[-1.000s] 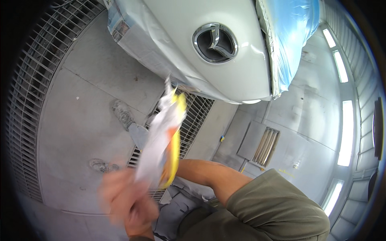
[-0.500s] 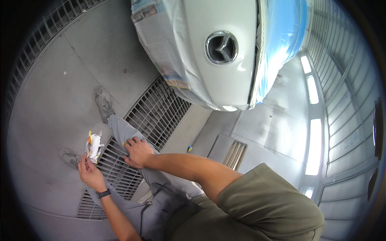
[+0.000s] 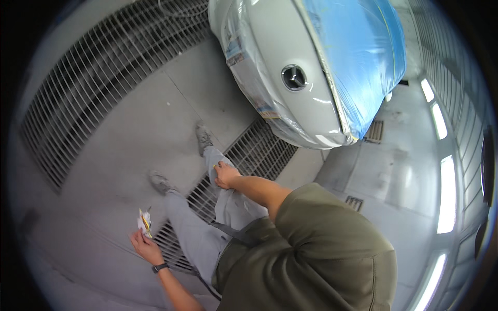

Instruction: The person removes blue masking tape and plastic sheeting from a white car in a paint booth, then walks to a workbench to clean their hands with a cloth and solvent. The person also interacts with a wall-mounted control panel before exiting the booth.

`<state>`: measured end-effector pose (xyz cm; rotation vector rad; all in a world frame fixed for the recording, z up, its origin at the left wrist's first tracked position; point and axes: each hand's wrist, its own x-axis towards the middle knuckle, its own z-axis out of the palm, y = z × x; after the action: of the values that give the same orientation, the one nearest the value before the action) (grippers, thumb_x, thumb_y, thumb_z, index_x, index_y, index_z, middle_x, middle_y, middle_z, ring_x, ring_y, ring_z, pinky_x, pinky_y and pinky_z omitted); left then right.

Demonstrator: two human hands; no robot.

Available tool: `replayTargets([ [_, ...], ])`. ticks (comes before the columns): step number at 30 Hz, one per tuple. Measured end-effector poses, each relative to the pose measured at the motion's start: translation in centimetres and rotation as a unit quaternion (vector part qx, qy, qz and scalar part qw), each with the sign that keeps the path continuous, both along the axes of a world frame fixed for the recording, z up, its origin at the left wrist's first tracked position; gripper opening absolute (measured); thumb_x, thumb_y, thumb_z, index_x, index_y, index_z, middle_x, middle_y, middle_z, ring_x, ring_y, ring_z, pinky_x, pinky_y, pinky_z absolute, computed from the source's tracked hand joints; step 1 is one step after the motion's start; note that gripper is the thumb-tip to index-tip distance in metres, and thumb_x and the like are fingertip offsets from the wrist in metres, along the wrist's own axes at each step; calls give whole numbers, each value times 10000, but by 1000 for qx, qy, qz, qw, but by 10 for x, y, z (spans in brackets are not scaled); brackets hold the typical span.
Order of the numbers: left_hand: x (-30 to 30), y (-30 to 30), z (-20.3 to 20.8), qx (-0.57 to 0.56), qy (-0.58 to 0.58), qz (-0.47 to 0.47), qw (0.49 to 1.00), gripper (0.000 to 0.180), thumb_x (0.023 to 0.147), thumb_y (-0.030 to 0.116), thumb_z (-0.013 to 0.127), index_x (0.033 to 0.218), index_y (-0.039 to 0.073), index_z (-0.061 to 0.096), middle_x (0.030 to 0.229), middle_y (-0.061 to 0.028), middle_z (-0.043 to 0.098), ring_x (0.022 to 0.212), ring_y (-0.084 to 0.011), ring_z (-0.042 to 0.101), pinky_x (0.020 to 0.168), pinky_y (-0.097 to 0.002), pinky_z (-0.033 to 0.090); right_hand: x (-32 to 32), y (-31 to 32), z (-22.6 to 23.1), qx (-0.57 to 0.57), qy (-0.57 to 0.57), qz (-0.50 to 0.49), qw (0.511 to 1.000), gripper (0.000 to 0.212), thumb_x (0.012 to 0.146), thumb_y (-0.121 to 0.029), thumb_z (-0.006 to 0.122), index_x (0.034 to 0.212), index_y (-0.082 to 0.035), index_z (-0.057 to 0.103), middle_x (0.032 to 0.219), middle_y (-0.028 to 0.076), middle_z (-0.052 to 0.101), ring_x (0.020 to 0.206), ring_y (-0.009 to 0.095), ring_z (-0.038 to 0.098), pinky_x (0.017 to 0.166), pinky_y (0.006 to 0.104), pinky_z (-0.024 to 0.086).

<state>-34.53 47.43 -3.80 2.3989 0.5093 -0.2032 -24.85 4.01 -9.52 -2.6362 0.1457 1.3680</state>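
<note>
My left hand point(image 3: 147, 245), with a dark watch on its wrist, is closed on a crumpled wad of masking tape and paper point(image 3: 143, 222), white with yellow strips and loose ends. It is held out over the floor, to the left of my legs. My right hand point(image 3: 226, 175) is by my grey trouser leg point(image 3: 192, 228), its fingers curled. A small yellow scrap point(image 3: 215, 166) shows at its fingertips, too small to name surely. Ahead stands a white car point(image 3: 290, 46) with a round chrome emblem point(image 3: 294, 78), partly masked with clear film point(image 3: 259, 96) and blue film point(image 3: 358, 57).
Floor grates point(image 3: 270, 147) run beneath my legs and under the car's edge. A larger grate point(image 3: 88, 93) lies at far left, with a hose point(image 3: 179, 13) near it. Bright light strips point(image 3: 447, 194) line the ribbed wall at right.
The view has turned, so the car, my legs and both hands sit further right, and more of the blue film shows. The left hand still holds the wad; the right stays by the leg.
</note>
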Motion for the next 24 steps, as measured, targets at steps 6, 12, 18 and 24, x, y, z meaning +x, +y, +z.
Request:
replayTargets([
  [6, -45, 101, 14, 59, 31, -55, 996, 357, 861, -70, 525, 1199, -38, 637, 1117, -238, 547, 1055, -420, 566, 946, -477, 474, 42, 18, 101, 32, -104, -129, 986, 586, 919, -328, 602, 1429, -61, 496, 1462, 225, 446, 1216, 432, 591, 1020, 505, 501],
  [12, 33, 174, -23, 62, 152, -89, 982, 200, 857, 30, 596, 1001, -79, 681, 1002, -261, 623, 946, -410, 615, 892, -478, 499, 24, -22, 133, -31, -97, -239, 966, 589, 917, -319, 619, 1441, -82, 493, 1444, 241, 431, 1187, 433, 610, 969, 520, 533],
  [18, 217, 210, -4, 126, 79, -92, 985, 188, 847, 99, 683, 780, -74, 717, 722, -228, 697, 681, -414, 677, 665, -505, 526, -47, 11, 109, -59, 5, -404, 913, 601, 958, -377, 566, 1467, -73, 466, 1501, 303, 370, 1275, 481, 550, 1065, 533, 483],
  [24, 424, 224, 75, 175, -24, -110, 978, 119, 852, 51, 710, 903, -48, 751, 871, -229, 715, 812, -395, 695, 761, -467, 547, 60, 89, 71, 61, 201, -174, 962, 491, 962, -360, 533, 1314, -34, 640, 1380, 239, 595, 1322, 382, 537, 1075, 493, 457],
])
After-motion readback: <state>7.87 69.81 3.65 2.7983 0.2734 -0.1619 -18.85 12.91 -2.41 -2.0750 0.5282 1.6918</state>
